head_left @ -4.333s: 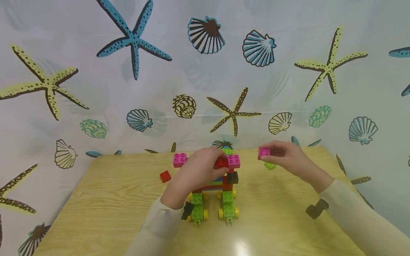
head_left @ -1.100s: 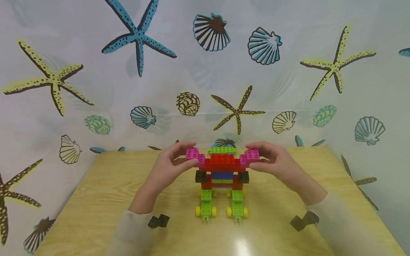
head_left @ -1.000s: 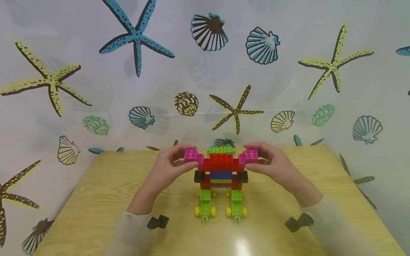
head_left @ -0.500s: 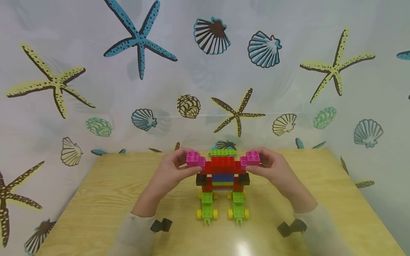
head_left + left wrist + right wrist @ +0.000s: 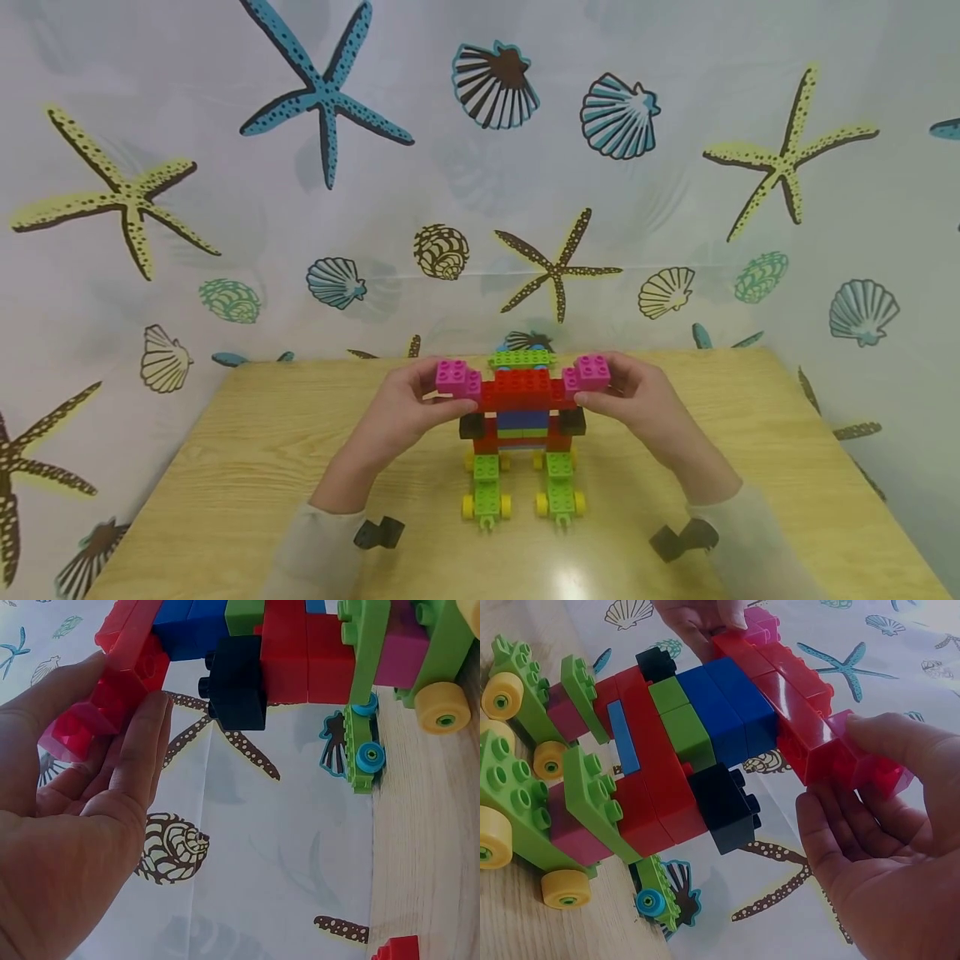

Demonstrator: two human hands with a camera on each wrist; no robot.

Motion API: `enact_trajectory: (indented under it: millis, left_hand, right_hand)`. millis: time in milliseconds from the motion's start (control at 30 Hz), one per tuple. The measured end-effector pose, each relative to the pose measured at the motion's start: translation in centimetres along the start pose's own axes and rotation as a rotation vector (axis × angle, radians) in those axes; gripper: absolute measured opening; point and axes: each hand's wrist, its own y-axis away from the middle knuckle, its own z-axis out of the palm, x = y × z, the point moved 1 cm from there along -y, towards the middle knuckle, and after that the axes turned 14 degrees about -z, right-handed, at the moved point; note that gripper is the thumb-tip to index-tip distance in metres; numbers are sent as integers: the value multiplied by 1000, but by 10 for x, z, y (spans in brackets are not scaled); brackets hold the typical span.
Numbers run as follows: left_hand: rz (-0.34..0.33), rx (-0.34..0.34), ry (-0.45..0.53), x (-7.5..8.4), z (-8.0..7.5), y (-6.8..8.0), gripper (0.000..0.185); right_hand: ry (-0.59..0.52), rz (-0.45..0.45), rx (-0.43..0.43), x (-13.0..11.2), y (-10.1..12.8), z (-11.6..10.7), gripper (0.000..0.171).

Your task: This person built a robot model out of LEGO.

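A brick figure [image 5: 522, 429] stands mid-table on two green wheeled feet [image 5: 486, 493]. It has a red bar [image 5: 522, 387] across the top, with a green plate [image 5: 522, 358] above it. My left hand [image 5: 444, 392] pinches the magenta brick [image 5: 456, 377] on the bar's left end; thumb and fingers also show on that brick [image 5: 75, 735] in the left wrist view. My right hand [image 5: 602, 385] pinches the magenta brick [image 5: 590, 372] on the right end, and the same grip on the brick [image 5: 870, 761] appears in the right wrist view. Black bricks [image 5: 471, 426] jut out below the bar.
The wooden table [image 5: 225, 467] is backed and flanked by a curtain printed with starfish and shells [image 5: 322, 83]. A loose red brick [image 5: 397, 950] lies on the table near the curtain. Black wrist mounts [image 5: 378, 532] hang under both sleeves.
4.3 s ago my right hand held a magenta brick away from the figure and my left gripped its top. Both magenta bricks now sit on the bar ends. Over the last second, nothing but slight shifts.
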Motion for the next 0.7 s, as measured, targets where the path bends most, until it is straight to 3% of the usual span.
enact_trajectory:
  millis: [700]
  left_hand:
    - [-2,-30,-15,1,1,-2,48]
  right_hand:
    - [5,-7,-16,5,-1,-2,49]
